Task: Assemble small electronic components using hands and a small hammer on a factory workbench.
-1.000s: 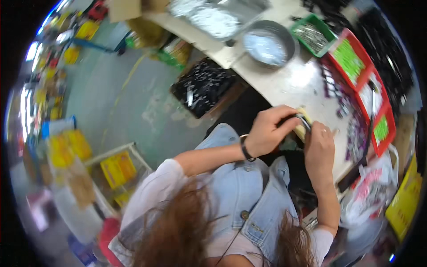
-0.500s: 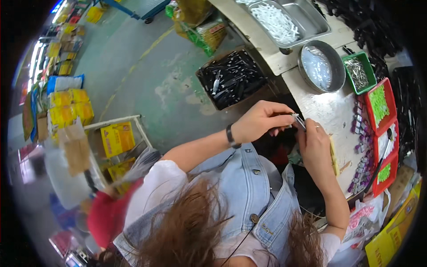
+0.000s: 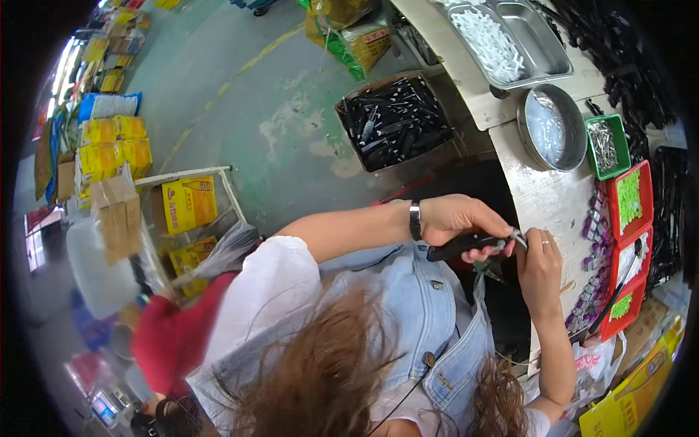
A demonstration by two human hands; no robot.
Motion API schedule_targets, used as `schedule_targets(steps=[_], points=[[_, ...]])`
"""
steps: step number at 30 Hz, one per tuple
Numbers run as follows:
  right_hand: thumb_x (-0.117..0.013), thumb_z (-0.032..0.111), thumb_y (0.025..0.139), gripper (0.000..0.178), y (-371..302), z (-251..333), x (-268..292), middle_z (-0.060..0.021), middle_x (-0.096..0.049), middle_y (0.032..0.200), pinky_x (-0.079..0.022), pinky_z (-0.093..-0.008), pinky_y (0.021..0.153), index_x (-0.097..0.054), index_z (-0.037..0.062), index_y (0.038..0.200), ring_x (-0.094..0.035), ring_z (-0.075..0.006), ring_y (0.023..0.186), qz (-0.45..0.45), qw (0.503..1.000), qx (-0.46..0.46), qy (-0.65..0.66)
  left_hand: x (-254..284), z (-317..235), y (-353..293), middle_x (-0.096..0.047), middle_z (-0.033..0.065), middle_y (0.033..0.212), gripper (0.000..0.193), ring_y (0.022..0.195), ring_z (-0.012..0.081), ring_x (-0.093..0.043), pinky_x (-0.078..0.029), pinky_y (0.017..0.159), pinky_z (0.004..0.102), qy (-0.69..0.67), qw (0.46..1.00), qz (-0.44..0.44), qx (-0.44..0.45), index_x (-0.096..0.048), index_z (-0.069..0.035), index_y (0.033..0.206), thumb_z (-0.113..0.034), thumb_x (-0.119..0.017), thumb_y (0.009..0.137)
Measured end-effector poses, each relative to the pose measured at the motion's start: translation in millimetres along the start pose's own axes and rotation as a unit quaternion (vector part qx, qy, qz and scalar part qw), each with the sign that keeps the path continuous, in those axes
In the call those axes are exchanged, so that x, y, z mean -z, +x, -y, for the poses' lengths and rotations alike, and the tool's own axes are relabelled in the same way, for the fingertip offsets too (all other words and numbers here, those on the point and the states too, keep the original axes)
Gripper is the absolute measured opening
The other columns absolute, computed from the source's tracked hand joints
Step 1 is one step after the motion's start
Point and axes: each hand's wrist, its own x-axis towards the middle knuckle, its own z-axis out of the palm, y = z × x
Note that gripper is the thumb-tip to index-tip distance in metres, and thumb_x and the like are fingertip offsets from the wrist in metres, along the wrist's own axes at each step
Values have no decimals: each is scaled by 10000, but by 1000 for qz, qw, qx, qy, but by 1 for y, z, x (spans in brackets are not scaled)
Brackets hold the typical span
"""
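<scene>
My left hand (image 3: 462,216) is closed around a dark, slim handle-shaped piece (image 3: 466,246), its rounded end sticking out toward my wrist. At the other end a small pale, shiny tip (image 3: 518,237) shows between both hands. My right hand (image 3: 539,269) pinches at that tip with thumb and fingers; whether it holds a separate part is hidden. Both hands are in front of my body, beside the near edge of the pale worktable (image 3: 542,197).
A cardboard box (image 3: 435,155) of black pieces stands left of the table. On the table are a steel tray (image 3: 537,33) with white pieces, a round metal bowl (image 3: 526,142), a green bin (image 3: 617,169), red trays (image 3: 633,237) and purple-grey pieces (image 3: 596,251). A person's red sleeve (image 3: 171,339) is at lower left.
The dark handle-shaped piece now shows in my left hand, where only a small white and metallic piece showed between the fingers before. Both hands are slightly lower and to the right; the view has shifted.
</scene>
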Motion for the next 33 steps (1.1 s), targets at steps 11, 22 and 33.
schedule_targets(steps=[11, 22, 33], points=[[-595, 158, 892, 220, -147, -68, -16, -218, -615, 961, -466, -450, 791, -623, -1, 1042, -591, -398, 915, -224, 850, -435, -195, 370, -75, -96, -666, 211, 775, 190, 750, 378, -635, -484, 677, 468, 659, 192, -705, -179, -677, -10, 757, -166, -597, 830], [-723, 117, 784, 313, -188, -73, -14, -148, -587, 986, -404, -403, 863, -569, 30, 1042, -542, -339, 946, -340, 822, -402, -216, 275, -85, -73, -561, 202, 1194, 386, 1102, 318, -541, -431, 954, 413, 626, 136, -630, -439, -492, 57, 1261, -56, -598, 907], [-687, 187, 818, 265, -136, -135, 46, -176, -615, 855, -516, -444, 648, -541, 35, 978, -633, -351, 782, -146, 859, -450, -195, -42, -269, 293, -674, 172, 998, 174, 890, 318, -654, -518, 781, 398, 923, 254, -104, -271, -648, -33, 964, -156, -600, 850]])
